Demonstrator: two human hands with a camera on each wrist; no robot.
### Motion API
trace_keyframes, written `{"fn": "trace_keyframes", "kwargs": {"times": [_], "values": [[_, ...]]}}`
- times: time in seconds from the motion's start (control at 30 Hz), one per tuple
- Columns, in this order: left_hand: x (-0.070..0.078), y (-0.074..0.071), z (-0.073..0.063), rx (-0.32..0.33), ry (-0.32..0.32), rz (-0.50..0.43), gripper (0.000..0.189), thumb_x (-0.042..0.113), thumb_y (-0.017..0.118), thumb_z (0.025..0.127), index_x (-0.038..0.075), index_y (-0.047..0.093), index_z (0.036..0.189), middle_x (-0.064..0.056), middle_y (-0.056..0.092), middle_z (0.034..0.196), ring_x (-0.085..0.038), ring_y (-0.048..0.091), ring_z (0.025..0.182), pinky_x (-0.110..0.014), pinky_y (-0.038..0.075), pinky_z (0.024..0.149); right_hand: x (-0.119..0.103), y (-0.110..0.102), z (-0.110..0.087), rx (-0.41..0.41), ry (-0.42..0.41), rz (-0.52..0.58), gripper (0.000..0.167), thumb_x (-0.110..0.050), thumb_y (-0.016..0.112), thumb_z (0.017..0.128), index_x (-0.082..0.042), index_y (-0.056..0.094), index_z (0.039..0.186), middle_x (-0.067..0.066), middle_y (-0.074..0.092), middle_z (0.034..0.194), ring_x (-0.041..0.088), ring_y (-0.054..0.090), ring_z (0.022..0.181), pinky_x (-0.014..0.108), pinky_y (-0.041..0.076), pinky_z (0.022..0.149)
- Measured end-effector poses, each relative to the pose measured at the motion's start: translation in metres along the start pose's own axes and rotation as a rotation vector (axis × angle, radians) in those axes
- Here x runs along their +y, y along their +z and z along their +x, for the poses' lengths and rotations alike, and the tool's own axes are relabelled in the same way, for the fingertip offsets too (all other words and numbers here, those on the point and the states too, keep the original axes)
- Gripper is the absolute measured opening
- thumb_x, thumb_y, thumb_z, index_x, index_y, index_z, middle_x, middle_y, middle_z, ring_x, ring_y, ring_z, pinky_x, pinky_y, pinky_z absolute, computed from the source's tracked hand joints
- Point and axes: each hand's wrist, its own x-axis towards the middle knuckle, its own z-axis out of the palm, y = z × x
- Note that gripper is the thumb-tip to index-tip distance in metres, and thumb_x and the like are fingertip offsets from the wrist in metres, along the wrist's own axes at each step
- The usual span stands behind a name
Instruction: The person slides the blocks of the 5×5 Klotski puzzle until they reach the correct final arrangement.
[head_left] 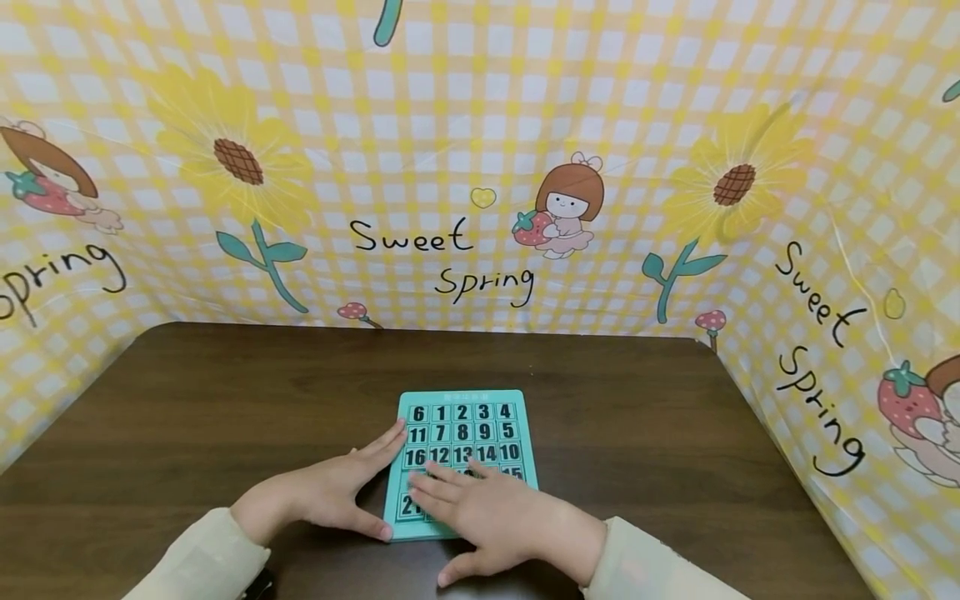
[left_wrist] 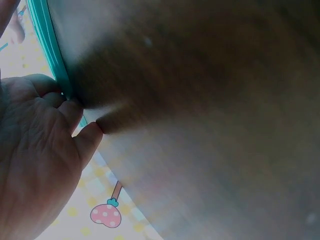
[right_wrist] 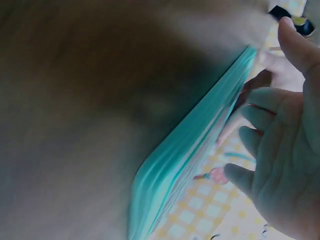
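Note:
A teal number slide puzzle [head_left: 462, 400] lies on the table, its numbered tiles face up. Its top row reads 6, 1, 2, 3, 4. My left hand [head_left: 333, 492] rests at the puzzle's left side, extended fingers along that edge and thumb at the near left corner. In the left wrist view, the fingers meet the teal edge [left_wrist: 47, 45]. Over the lower rows spreads my right hand [head_left: 495, 517], fingers straight, thumb held out below the near edge. It hides most of the two bottom rows. The right wrist view shows its palm [right_wrist: 290, 150] beside the puzzle's thick side [right_wrist: 190, 135].
The dark brown wooden table [head_left: 262, 400] extends around the puzzle. A yellow checked cloth [head_left: 420, 150] with sunflowers and lettering hangs behind the table and along both sides. Something small and black [head_left: 258, 583] shows by the left sleeve.

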Motion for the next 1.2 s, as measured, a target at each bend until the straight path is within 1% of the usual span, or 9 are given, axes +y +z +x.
{"fn": "trace_keyframes", "kwargs": {"times": [0.17, 0.27, 0.33, 0.47, 0.57, 0.77, 1.0, 1.2], "values": [[-0.001, 0.001, 0.0, -0.003, -0.008, 0.003, 0.118, 0.054, 0.077, 0.08, 0.004, 0.006, 0.16, -0.016, -0.007, 0.167, -0.042, 0.015, 0.151, -0.072, 0.014, 0.114, 0.021, 0.002, 0.005, 0.044, 0.032, 0.006, 0.095, -0.072, 0.045, 0.091, -0.02, 0.01, 0.161, -0.005, 0.002, 0.169, 0.015, 0.002, 0.156, 0.055, 0.024, 0.122], [-0.002, 0.002, 0.0, -0.006, -0.02, 0.001, 0.118, 0.055, 0.077, 0.08, 0.005, 0.006, 0.16, -0.013, -0.008, 0.168, -0.039, 0.015, 0.152, -0.071, 0.014, 0.115, 0.031, 0.003, 0.01, 0.061, 0.04, 0.008, 0.1, -0.076, 0.046, 0.087, -0.02, 0.009, 0.161, -0.005, 0.001, 0.169, 0.016, 0.0, 0.156, 0.055, 0.022, 0.122], [-0.002, 0.003, 0.001, -0.006, -0.025, 0.0, 0.118, 0.055, 0.077, 0.08, 0.007, 0.006, 0.16, -0.012, -0.008, 0.168, -0.038, 0.014, 0.152, -0.071, 0.014, 0.116, 0.034, 0.002, 0.013, 0.07, 0.032, 0.018, 0.105, -0.078, 0.048, 0.084, -0.02, 0.008, 0.161, -0.005, 0.0, 0.169, 0.016, -0.002, 0.156, 0.056, 0.021, 0.122], [-0.003, 0.003, 0.001, -0.007, -0.019, 0.001, 0.117, 0.055, 0.076, 0.081, 0.007, 0.005, 0.16, -0.012, -0.008, 0.168, -0.039, 0.013, 0.152, -0.071, 0.014, 0.115, 0.04, 0.001, 0.02, 0.059, 0.016, 0.036, 0.114, -0.081, 0.054, 0.078, -0.021, 0.006, 0.161, -0.007, -0.002, 0.169, 0.014, -0.004, 0.156, 0.058, 0.019, 0.122], [-0.001, 0.004, 0.001, -0.012, -0.01, -0.004, 0.116, 0.055, 0.076, 0.082, 0.007, 0.004, 0.16, -0.013, -0.009, 0.168, -0.04, 0.013, 0.152, -0.072, 0.014, 0.114, 0.042, 0.002, 0.024, 0.037, 0.009, 0.028, 0.116, -0.083, 0.055, 0.077, -0.021, 0.005, 0.161, -0.009, -0.002, 0.168, 0.013, -0.003, 0.156, 0.058, 0.02, 0.122], [0.003, 0.002, 0.001, -0.016, -0.009, -0.014, 0.116, 0.051, 0.077, 0.082, 0.007, 0.004, 0.16, -0.014, -0.009, 0.168, -0.046, 0.013, 0.15, -0.073, 0.013, 0.114, 0.041, 0.003, 0.027, 0.02, -0.011, 0.02, 0.115, -0.083, 0.054, 0.077, -0.019, 0.01, 0.161, -0.009, -0.001, 0.168, 0.014, -0.003, 0.156, 0.056, 0.019, 0.123], [0.003, 0.0, 0.0, -0.015, -0.005, 0.002, 0.116, 0.052, 0.077, 0.082, 0.005, 0.004, 0.16, -0.015, -0.008, 0.168, -0.043, 0.016, 0.151, -0.074, 0.014, 0.113, 0.033, 0.004, 0.024, 0.017, -0.032, -0.034, 0.116, -0.085, 0.052, 0.076, -0.018, 0.011, 0.161, -0.008, -0.001, 0.168, 0.014, -0.002, 0.156, 0.054, 0.021, 0.123], [0.001, -0.001, -0.001, -0.019, -0.004, -0.005, 0.116, 0.052, 0.076, 0.082, 0.005, 0.003, 0.16, -0.016, -0.008, 0.167, -0.042, 0.016, 0.151, -0.074, 0.013, 0.113, 0.024, 0.005, 0.02, 0.01, -0.058, -0.055, 0.112, -0.085, 0.049, 0.078, -0.019, 0.011, 0.161, -0.007, 0.0, 0.168, 0.014, -0.002, 0.156, 0.052, 0.022, 0.123]]}}
